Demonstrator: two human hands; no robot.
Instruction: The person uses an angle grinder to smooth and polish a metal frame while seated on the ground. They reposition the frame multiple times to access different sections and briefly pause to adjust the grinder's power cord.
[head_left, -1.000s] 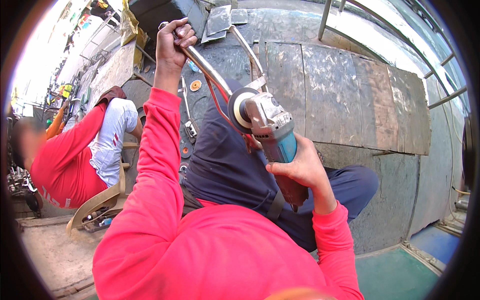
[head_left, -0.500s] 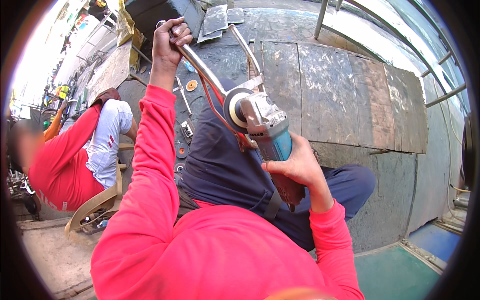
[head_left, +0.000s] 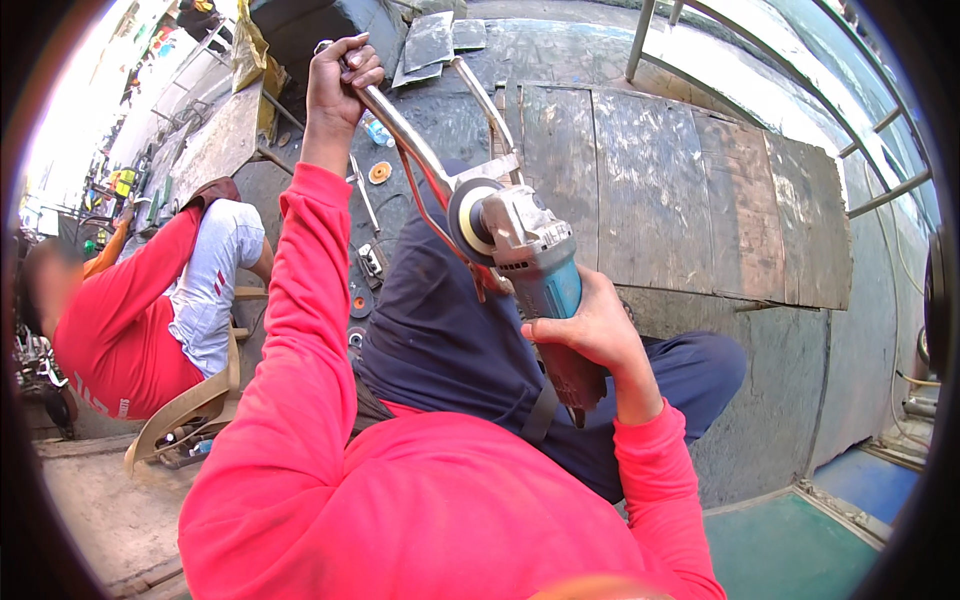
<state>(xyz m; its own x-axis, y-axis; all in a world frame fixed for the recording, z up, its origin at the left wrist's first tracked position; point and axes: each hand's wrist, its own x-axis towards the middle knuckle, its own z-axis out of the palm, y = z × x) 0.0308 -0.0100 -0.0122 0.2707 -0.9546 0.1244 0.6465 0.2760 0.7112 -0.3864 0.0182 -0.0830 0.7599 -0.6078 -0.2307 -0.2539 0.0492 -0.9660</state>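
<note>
My left grip (head_left: 343,82) wraps the shiny bent-tube metal frame (head_left: 407,139) near one end; my right grip (head_left: 597,330) clasps the teal-and-grey angle grinder (head_left: 549,290) over my navy-trousered lap (head_left: 430,335), a gap between tubes, weathered wooden board (head_left: 655,190) edging rightward.

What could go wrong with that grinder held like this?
Held by the right hand alone, the angle grinder might kick or twist. Its disc is beside the metal frame, above the dark trousers, so a slip could catch them. The frame might also shift in the left hand.
</note>
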